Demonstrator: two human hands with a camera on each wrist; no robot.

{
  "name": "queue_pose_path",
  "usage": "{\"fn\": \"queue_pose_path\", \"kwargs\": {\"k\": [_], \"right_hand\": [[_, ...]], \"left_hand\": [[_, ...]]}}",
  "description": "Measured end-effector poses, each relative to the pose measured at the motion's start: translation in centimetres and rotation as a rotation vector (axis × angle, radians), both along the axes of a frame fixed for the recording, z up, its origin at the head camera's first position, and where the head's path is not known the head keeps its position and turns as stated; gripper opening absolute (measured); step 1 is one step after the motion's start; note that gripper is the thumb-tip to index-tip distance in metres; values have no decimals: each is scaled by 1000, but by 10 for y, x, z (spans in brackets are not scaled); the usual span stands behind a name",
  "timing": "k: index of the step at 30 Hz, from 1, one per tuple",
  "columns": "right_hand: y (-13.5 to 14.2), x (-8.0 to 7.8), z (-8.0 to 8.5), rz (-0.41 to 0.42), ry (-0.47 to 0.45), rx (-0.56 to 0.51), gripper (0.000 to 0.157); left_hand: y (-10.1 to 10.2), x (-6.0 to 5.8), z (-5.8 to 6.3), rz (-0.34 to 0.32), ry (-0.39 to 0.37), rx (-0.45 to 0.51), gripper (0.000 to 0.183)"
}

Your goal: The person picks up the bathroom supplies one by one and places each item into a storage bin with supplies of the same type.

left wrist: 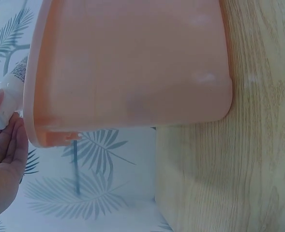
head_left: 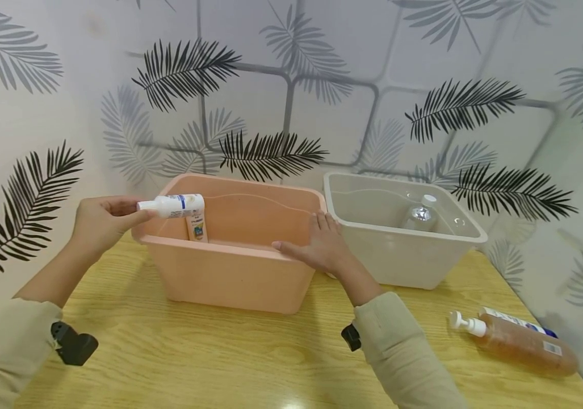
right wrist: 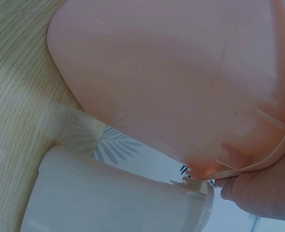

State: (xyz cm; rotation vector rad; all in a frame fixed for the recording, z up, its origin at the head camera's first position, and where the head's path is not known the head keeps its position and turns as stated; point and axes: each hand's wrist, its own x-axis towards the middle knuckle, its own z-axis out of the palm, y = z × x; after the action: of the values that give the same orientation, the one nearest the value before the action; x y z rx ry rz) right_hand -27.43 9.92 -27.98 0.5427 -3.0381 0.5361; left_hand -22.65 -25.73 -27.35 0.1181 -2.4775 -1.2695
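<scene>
My left hand [head_left: 103, 222] pinches a white bottle [head_left: 181, 205] by its cap end, holding it sideways above the left end of the peach plastic bin [head_left: 235, 278]. Behind and below it, a white bottle with a colored label [head_left: 198, 230] leans inside the bin. In the left wrist view, my thumb and fingers are on the bottle's white cap [left wrist: 7, 108], beside the bin's rim. My right hand [head_left: 324, 241] rests on the bin's front right corner, fingers extended over the rim and thumb along the front edge.
A cream bin [head_left: 398, 258] stands to the right, with a clear, white-capped bottle [head_left: 420, 217] inside. On the table's right side lie an amber pump bottle [head_left: 526, 343] and a white tube-like container with a blue end [head_left: 516, 321]. A leaf-patterned wall [head_left: 352, 125] rises behind the bins.
</scene>
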Motion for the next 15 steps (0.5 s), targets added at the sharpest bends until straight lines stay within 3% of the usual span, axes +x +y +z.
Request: {"fn": "queue_pose_path", "kwargs": {"k": [15], "right_hand": [[0,0,0,-1,-1,7,104]], "left_hand": [[12,-8,0,-121,20,-127,49]]}}
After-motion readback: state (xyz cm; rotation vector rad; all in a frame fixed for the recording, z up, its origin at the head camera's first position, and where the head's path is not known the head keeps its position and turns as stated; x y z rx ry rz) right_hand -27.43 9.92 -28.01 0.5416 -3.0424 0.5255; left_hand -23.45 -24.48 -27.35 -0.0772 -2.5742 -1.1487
